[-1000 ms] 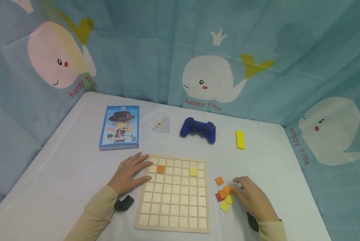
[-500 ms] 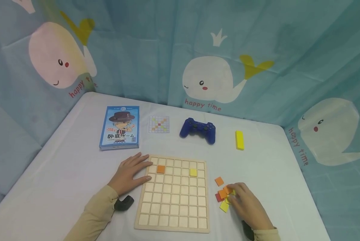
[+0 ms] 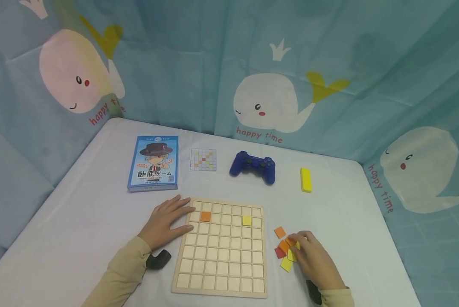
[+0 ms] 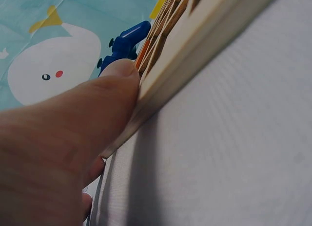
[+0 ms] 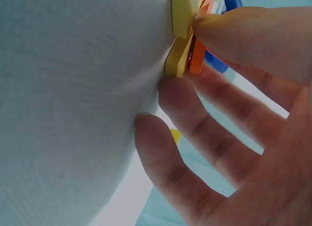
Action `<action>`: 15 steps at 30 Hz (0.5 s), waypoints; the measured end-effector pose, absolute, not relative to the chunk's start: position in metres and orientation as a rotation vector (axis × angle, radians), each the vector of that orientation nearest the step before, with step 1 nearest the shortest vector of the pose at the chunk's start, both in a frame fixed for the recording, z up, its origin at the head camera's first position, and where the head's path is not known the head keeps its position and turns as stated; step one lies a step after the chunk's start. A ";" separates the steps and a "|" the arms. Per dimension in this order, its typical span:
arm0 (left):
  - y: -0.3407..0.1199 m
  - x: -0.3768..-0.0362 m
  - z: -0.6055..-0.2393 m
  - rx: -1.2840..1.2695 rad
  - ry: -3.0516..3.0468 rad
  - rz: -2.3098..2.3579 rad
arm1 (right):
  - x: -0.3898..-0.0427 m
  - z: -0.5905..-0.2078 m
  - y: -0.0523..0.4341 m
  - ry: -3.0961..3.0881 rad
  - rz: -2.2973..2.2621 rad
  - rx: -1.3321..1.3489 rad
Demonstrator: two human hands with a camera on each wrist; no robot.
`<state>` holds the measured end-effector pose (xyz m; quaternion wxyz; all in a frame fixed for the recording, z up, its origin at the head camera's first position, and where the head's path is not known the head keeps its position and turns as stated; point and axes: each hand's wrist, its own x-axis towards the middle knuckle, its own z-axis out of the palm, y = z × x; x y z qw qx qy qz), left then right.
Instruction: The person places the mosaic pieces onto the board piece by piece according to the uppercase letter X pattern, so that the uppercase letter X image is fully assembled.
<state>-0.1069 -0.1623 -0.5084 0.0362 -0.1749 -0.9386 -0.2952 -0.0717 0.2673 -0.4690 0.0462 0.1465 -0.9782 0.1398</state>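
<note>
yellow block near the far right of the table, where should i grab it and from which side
Probably across its two long sides, coming straight down from above. The yellow block lies flat on the white table, long and narrow, its length running away from the person. It stands apart from the blue game controller, so fingers have room on both long sides. A pinch near its middle should keep it level.

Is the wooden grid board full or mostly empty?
Mostly empty: the wooden grid board holds only an orange tile and a yellow tile.
</note>
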 end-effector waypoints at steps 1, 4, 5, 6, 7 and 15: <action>-0.162 -0.107 -0.508 -0.537 -2.882 -0.907 | -0.072 -0.469 0.267 -2.981 0.433 0.455; -0.163 -0.107 -0.509 -0.538 -2.879 -0.912 | -0.073 -0.470 0.268 -2.965 0.443 0.475; -0.163 -0.107 -0.509 -0.538 -2.877 -0.914 | -0.074 -0.471 0.268 -2.955 0.445 0.482; -0.163 -0.107 -0.509 -0.538 -2.876 -0.915 | -0.074 -0.471 0.268 -2.943 0.444 0.490; -0.163 -0.107 -0.510 -0.538 -2.875 -0.915 | -0.074 -0.471 0.269 -2.929 0.439 0.501; -0.163 -0.107 -0.509 -0.541 -2.870 -0.910 | -0.074 -0.467 0.269 -2.890 0.381 0.525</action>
